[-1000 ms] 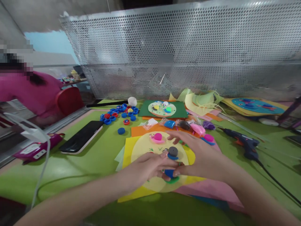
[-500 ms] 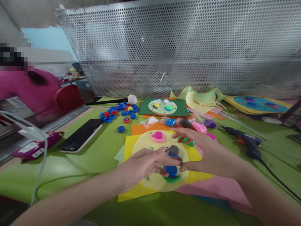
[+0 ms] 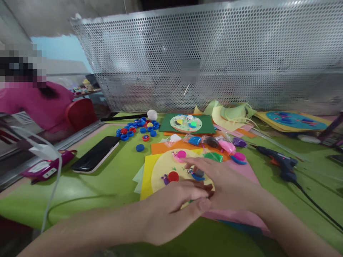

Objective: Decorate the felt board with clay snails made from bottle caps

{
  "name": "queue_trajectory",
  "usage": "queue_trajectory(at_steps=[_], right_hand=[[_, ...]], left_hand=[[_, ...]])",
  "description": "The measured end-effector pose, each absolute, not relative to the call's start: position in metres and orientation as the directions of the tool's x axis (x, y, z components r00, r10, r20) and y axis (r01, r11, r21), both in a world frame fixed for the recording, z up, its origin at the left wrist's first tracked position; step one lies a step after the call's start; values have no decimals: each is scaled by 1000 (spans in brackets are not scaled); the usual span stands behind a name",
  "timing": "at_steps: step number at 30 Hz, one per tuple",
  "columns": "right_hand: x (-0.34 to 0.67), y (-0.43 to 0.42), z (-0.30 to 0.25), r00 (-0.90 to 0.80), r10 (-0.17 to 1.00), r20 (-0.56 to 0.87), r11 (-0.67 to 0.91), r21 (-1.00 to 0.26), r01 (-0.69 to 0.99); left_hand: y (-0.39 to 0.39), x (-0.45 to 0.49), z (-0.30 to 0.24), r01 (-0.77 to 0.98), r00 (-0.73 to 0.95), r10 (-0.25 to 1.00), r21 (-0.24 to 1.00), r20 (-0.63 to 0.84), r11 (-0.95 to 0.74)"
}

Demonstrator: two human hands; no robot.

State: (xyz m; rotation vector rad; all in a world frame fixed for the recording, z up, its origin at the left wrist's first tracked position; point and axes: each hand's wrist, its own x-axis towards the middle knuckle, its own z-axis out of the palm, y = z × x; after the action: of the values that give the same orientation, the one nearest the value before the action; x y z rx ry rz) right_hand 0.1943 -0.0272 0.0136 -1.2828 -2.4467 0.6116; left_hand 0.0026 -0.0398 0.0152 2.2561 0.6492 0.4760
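Note:
My left hand (image 3: 174,208) is over the lower part of a round cream card (image 3: 160,164), its thumb and fingers drawn together. Anything between them is hidden. Touching it is my right hand (image 3: 227,182), fingers stretched leftward above the card and apart. Under and beside the hands are small bottle-cap snails: a pink snail (image 3: 180,155) at the top, a red-capped snail (image 3: 172,177) with a purple body at left, and a grey-capped snail (image 3: 197,174) partly covered by my right fingers. The blue-capped snail lower down is hidden. A yellow sheet (image 3: 147,178) lies beneath the card.
Bottle caps (image 3: 134,127) and a phone (image 3: 96,153) lie left. Bagged clay (image 3: 194,140) lies behind the card, a finished snail card (image 3: 187,123) farther back. A glue gun (image 3: 281,162) with its cord sits right. A person in pink (image 3: 40,103) sits far left.
My hands have come together lower on the card, the left fingers closing in against the right hand. The red-capped snail is uncovered; the blue-capped one is now hidden.

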Motion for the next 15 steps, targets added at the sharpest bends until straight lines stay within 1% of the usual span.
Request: queue_trajectory(at_steps=[2, 4, 6, 8, 10, 12, 15], right_hand=[[190, -28, 13, -592, 803, 69, 544, -490, 681], [185, -28, 12, -613, 786, 83, 575, -465, 673], [181, -29, 11, -615, 780, 115, 594, -442, 672], [178, -32, 11, -606, 783, 142, 601, -422, 679], [177, -34, 11, -595, 790, 146, 597, -404, 693], [179, -34, 13, -581, 803, 133, 582, -391, 714], [186, -32, 15, -538, 838, 95, 530, -379, 759]], left_hand=[[-41, 5, 17, 306, 847, 513, 661, 139, -685], [-42, 7, 19, 316, 867, 477, 581, 145, -750], [-42, 10, 20, 343, 861, 479, 504, 169, -793], [-42, 12, 19, 378, 846, 500, 456, 184, -806], [-42, 14, 17, 410, 834, 523, 439, 175, -800], [-42, 14, 17, 429, 825, 543, 454, 156, -781], [-41, 10, 19, 436, 793, 593, 549, 140, -713]])
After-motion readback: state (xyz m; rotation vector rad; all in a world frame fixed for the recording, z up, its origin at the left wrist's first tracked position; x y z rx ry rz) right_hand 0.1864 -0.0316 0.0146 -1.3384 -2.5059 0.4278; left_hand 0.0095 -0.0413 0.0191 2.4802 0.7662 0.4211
